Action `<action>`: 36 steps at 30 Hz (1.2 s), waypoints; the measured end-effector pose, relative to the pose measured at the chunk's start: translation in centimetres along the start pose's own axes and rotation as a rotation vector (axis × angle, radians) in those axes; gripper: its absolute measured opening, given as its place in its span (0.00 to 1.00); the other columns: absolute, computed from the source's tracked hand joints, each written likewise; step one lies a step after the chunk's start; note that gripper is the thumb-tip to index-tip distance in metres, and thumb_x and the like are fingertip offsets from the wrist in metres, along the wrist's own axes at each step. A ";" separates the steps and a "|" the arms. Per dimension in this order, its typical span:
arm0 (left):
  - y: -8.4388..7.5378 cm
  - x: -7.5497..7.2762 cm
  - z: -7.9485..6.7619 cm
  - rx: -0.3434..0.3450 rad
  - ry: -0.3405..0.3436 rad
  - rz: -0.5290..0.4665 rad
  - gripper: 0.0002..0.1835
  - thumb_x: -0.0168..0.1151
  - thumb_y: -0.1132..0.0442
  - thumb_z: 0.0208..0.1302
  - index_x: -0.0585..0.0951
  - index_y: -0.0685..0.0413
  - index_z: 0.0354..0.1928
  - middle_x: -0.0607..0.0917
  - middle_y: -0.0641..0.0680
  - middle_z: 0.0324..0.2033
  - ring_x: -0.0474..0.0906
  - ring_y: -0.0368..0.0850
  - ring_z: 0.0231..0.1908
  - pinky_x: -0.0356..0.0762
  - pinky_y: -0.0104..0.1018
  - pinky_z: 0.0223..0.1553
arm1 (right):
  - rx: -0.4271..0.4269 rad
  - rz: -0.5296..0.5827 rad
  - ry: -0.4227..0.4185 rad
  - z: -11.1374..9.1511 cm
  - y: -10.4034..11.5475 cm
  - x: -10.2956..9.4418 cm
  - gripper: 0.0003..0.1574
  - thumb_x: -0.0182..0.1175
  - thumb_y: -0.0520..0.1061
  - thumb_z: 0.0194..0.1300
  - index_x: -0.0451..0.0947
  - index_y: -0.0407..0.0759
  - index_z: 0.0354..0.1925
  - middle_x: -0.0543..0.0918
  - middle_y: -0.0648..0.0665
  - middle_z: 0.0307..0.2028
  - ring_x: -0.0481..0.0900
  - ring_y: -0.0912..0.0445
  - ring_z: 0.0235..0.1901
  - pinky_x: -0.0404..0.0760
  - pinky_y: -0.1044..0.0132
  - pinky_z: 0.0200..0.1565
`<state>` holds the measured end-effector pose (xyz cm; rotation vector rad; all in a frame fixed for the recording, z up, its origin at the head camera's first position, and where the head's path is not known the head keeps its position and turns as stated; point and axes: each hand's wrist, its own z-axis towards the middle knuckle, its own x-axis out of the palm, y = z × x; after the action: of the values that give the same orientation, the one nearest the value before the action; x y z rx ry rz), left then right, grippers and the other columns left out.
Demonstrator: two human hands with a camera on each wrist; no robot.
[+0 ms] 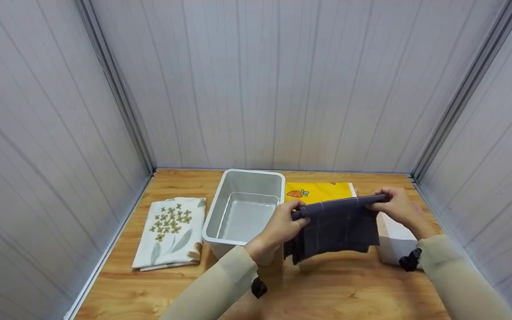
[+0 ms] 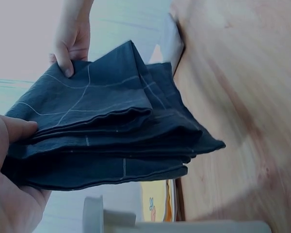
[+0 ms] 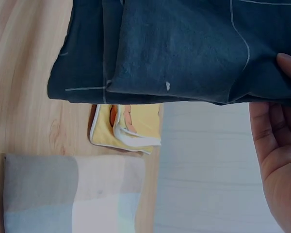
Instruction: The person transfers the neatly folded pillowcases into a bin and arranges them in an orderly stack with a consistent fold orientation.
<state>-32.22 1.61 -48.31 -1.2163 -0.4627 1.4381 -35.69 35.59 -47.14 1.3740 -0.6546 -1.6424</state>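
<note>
A dark navy cloth with thin white check lines [image 1: 338, 226] hangs folded in several layers above the table. At its upper left corner my left hand [image 1: 282, 224] pinches the fold between thumb and fingers. My right hand [image 1: 398, 206] grips the upper right end the same way. In the left wrist view the loose edges of the checked cloth [image 2: 102, 116] fan out away from the left palm. The right wrist view shows the right thumb on top of the cloth [image 3: 179, 53] and the fingers beneath it. Just left of the cloth stands a light grey rectangular bin [image 1: 278, 178].
A white cloth with a flower print [image 1: 169, 235] lies folded left of the bin. Behind the held cloth is a folded yellow cloth with carrots [image 1: 322, 191]. A pale colour-block cloth [image 3: 102, 194] lies at the right. Panel walls [image 1: 256, 89] border the wooden table [image 1: 327, 289].
</note>
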 end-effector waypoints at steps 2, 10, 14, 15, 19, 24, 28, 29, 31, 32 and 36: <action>0.2 -0.3 0.0 0.000 -0.005 0.012 0.11 0.65 0.68 0.52 0.77 0.46 0.35 0.78 0.45 0.31 0.74 0.40 0.32 0.75 0.31 0.32 | -0.006 0.009 -0.002 -0.1 0.2 0.1 0.15 0.71 0.40 0.46 0.80 0.35 0.33 0.81 0.42 0.26 0.77 0.55 0.23 0.77 0.65 0.26; 0.3 -1.4 0.1 -0.025 -0.020 0.027 0.11 0.66 0.65 0.52 0.77 0.47 0.36 0.78 0.45 0.32 0.74 0.40 0.33 0.75 0.31 0.34 | -0.041 0.035 0.006 -0.1 1.7 0.3 0.13 0.69 0.41 0.50 0.79 0.34 0.31 0.81 0.40 0.24 0.78 0.51 0.22 0.77 0.64 0.27; 0.4 -1.8 0.2 -0.060 -0.021 -0.022 0.11 0.66 0.66 0.51 0.77 0.48 0.37 0.79 0.46 0.33 0.76 0.41 0.33 0.76 0.33 0.34 | -0.051 0.092 0.045 -0.1 3.3 0.3 0.11 0.67 0.39 0.53 0.78 0.32 0.32 0.81 0.40 0.25 0.77 0.50 0.23 0.77 0.64 0.28; 0.5 -1.9 0.2 -0.066 -0.023 -0.033 0.11 0.66 0.66 0.51 0.77 0.49 0.37 0.79 0.46 0.33 0.76 0.41 0.33 0.76 0.33 0.34 | -0.061 0.109 0.059 -0.1 3.8 0.2 0.11 0.66 0.38 0.53 0.77 0.30 0.33 0.80 0.39 0.25 0.77 0.50 0.23 0.77 0.63 0.28; 0.7 -2.2 0.3 -0.088 -0.028 -0.081 0.11 0.67 0.67 0.50 0.78 0.47 0.36 0.79 0.47 0.32 0.76 0.41 0.32 0.77 0.33 0.32 | -0.101 0.179 0.077 -0.2 5.5 0.3 0.10 0.64 0.34 0.54 0.76 0.28 0.34 0.80 0.38 0.25 0.77 0.50 0.24 0.76 0.62 0.27; 0.8 -2.7 0.3 -0.086 -0.028 -0.136 0.12 0.68 0.67 0.49 0.79 0.49 0.36 0.80 0.50 0.31 0.77 0.43 0.31 0.78 0.35 0.31 | -0.158 0.260 0.072 0.5 5.5 0.5 0.11 0.63 0.31 0.54 0.75 0.27 0.37 0.80 0.38 0.26 0.78 0.53 0.24 0.77 0.63 0.27; 1.1 -3.0 0.3 -0.094 -0.022 -0.149 0.11 0.68 0.68 0.49 0.79 0.51 0.36 0.80 0.52 0.31 0.76 0.43 0.31 0.78 0.35 0.30 | -0.187 0.294 0.082 1.2 5.2 0.8 0.13 0.63 0.33 0.54 0.74 0.29 0.39 0.81 0.40 0.28 0.79 0.53 0.26 0.78 0.63 0.28; 1.2 -3.1 0.3 -0.098 -0.020 -0.145 0.12 0.68 0.68 0.49 0.78 0.51 0.36 0.79 0.51 0.31 0.76 0.43 0.30 0.77 0.35 0.30 | -0.196 0.302 0.087 1.3 5.3 0.8 0.13 0.63 0.34 0.55 0.73 0.29 0.39 0.81 0.40 0.29 0.79 0.53 0.26 0.78 0.64 0.28; 1.3 -3.3 0.4 -0.105 -0.012 -0.139 0.12 0.67 0.69 0.49 0.78 0.50 0.36 0.79 0.50 0.31 0.76 0.43 0.30 0.77 0.34 0.30 | -0.211 0.313 0.097 1.5 5.5 1.0 0.14 0.63 0.34 0.55 0.73 0.30 0.40 0.81 0.40 0.30 0.79 0.52 0.27 0.78 0.64 0.28; 1.4 -3.4 0.4 -0.107 -0.009 -0.131 0.12 0.67 0.69 0.49 0.78 0.50 0.36 0.80 0.49 0.31 0.76 0.42 0.30 0.77 0.34 0.29 | -0.212 0.323 0.098 1.6 5.7 1.1 0.14 0.63 0.34 0.55 0.73 0.30 0.40 0.81 0.41 0.30 0.80 0.52 0.27 0.79 0.64 0.28; 1.5 -3.7 0.5 -0.096 0.001 -0.093 0.11 0.67 0.68 0.48 0.79 0.48 0.35 0.80 0.48 0.30 0.76 0.41 0.29 0.77 0.34 0.29 | -0.221 0.344 0.089 2.0 6.7 1.5 0.13 0.63 0.33 0.55 0.73 0.30 0.39 0.81 0.42 0.29 0.79 0.53 0.26 0.78 0.64 0.27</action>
<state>-34.06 -1.98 -47.82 -1.2550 -0.5858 1.3493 -35.68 30.74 -41.82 1.0993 -0.5998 -1.3285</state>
